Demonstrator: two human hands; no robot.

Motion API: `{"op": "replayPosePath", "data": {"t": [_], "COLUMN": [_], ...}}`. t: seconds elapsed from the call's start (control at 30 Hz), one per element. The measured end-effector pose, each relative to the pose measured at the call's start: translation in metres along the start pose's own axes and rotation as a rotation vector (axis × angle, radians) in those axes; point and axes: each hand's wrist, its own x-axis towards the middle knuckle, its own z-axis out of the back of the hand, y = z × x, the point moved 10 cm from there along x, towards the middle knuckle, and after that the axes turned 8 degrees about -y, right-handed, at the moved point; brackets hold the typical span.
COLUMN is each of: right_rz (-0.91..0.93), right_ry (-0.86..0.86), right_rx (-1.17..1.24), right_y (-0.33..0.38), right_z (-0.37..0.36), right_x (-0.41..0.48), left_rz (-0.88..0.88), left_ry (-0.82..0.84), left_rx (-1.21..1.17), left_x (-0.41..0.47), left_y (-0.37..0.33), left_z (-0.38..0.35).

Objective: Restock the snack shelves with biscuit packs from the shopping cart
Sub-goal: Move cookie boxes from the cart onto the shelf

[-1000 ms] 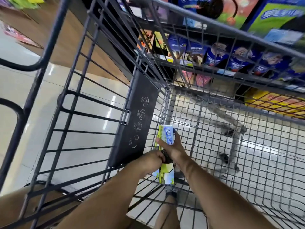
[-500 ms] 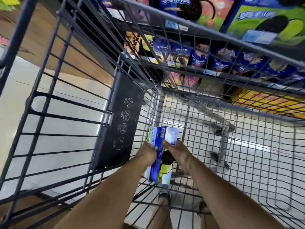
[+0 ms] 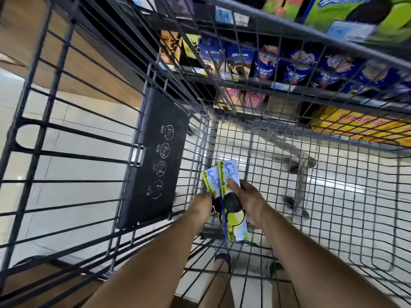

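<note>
Head view looks into the shopping cart [image 3: 311, 32]. Left hand [image 3: 203, 204] holds the left biscuit pack [image 3: 210, 180], right hand [image 3: 250, 201] grips the right biscuit pack [image 3: 233, 223] — the packs touch.

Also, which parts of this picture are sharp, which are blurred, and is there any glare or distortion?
Head view: the biscuit packs are fairly sharp; same view, the shelf goods beyond the cart are smeared by blur; white glare streaks lie on the glossy floor; the wide lens bows the cart's bars.
</note>
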Motion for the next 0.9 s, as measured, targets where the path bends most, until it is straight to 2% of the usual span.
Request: {"op": "replayPosePath", "data": {"t": [0.1, 0.17, 0.3, 0.47, 0.6, 0.77, 0.9], "right_rz": [0.105, 0.09, 0.108, 0.12, 0.093, 0.026, 0.017], "right_ry": [-0.038, 0.016, 0.114, 0.146, 0.257, 0.305, 0.335], "right_rx": [-0.257, -0.283, -0.331, -0.165, -0.124, 0.083, 0.017], "right_y": [0.007, 0.003, -0.001, 0.013, 0.034, 0.087, 0.142], "right_z": [-0.011, -0.024, -0.04, -0.027, -0.005, 0.029, 0.063], "right_x": [-0.007, -0.006, -0.003, -0.004, -0.03, -0.098, -0.18], "left_rz": [0.006, 0.047, 0.14, 0.111, 0.06, -0.04, -0.196], "left_ry": [0.089, 0.17, 0.19, 0.254, 0.29, 0.307, 0.25], "left_rx": [-0.042, -0.143, -0.313, -0.28, -0.172, -0.268, -0.396], "left_x": [0.0, -0.001, 0.003, -0.01, -0.036, -0.108, -0.177], "left_y": [0.005, 0.01, 0.016, 0.006, -0.011, -0.082, -0.158], "left_z": [-0.011, -0.022, -0.024, -0.033, -0.042, -0.047, -0.028]}}
